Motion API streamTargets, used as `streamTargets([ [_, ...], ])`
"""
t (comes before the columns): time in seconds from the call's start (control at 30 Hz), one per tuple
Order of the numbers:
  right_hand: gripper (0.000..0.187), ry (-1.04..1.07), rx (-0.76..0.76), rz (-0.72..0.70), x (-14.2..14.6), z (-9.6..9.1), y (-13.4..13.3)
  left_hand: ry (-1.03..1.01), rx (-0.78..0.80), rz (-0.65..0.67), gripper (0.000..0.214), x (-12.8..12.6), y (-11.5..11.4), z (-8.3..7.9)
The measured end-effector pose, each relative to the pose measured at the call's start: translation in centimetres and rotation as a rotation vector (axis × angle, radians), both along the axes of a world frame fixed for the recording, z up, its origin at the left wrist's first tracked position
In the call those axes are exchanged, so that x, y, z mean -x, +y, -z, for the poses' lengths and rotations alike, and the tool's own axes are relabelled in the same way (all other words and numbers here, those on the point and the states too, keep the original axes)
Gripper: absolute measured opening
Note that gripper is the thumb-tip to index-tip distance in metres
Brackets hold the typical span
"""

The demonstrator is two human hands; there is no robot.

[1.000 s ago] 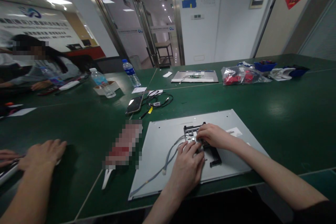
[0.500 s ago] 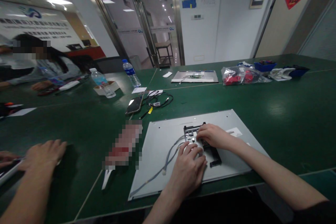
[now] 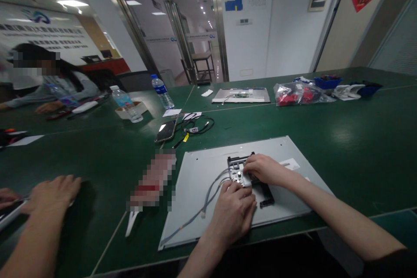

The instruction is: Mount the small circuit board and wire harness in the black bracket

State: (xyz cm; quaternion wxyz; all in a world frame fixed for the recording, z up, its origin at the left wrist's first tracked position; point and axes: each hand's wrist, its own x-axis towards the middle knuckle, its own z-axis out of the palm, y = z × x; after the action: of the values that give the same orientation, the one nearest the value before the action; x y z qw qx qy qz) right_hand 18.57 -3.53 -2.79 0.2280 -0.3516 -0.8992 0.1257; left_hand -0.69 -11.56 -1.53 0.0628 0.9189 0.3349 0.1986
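I cannot tell whether either hand has truly closed on anything. My left hand [image 3: 233, 213] lies knuckles up with its fingers curled, their tips against the near edge of the small circuit board [image 3: 239, 174]. My right hand [image 3: 264, 169] comes in from the right with bent fingers laid over the board's far right side, but the fingertips of both hands are hidden. In the head view the board sits in a black plastic frame [image 3: 267, 197] near the middle of a grey metal panel [image 3: 198, 169], which lies flat on the green table [image 3: 358, 147] right in front of me, its near edge close to the table edge. A grey cable [image 3: 208, 193] runs from the board's left side toward the panel's near left corner. Just left of the panel lie a blurred-out object [image 3: 153, 180] and, nearer to me, a small white tool [image 3: 132, 223]. Well apart at the far left, a co-worker's hand [image 3: 54, 191] rests flat on the table. Beyond the panel lie a phone [image 3: 167, 130] and, beside it, a coiled black cable [image 3: 197, 125]. Two water bottles [image 3: 162, 91] stand farther back on the left. Across the table lies a second panel [image 3: 241, 94]. To its right sit a clear bag of red parts [image 3: 299, 93] and a blue tray [image 3: 327, 81]. Another person sits at the far left end of the table.
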Motion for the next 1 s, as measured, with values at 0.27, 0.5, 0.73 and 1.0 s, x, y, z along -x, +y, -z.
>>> streamTargets([
  [0.27,0.029,-0.010,-0.004,0.008,-0.01,0.30,0.11,-0.001,0.027,0.018,0.017,0.00,0.00,-0.06],
  [0.5,0.028,-0.019,-0.009,0.001,-0.04,-0.01,0.00,0.017,0.023,0.022,0.018,0.00,-0.03,-0.15],
  [0.73,0.026,-0.023,-0.030,0.003,0.02,0.01,0.04,0.014,-0.017,0.049,0.019,-0.02,0.01,-0.45],
  [1.0,0.029,-0.023,-0.020,-0.004,-0.03,-0.31,-0.12,0.020,-0.023,0.056,0.019,-0.03,-0.03,-0.56],
])
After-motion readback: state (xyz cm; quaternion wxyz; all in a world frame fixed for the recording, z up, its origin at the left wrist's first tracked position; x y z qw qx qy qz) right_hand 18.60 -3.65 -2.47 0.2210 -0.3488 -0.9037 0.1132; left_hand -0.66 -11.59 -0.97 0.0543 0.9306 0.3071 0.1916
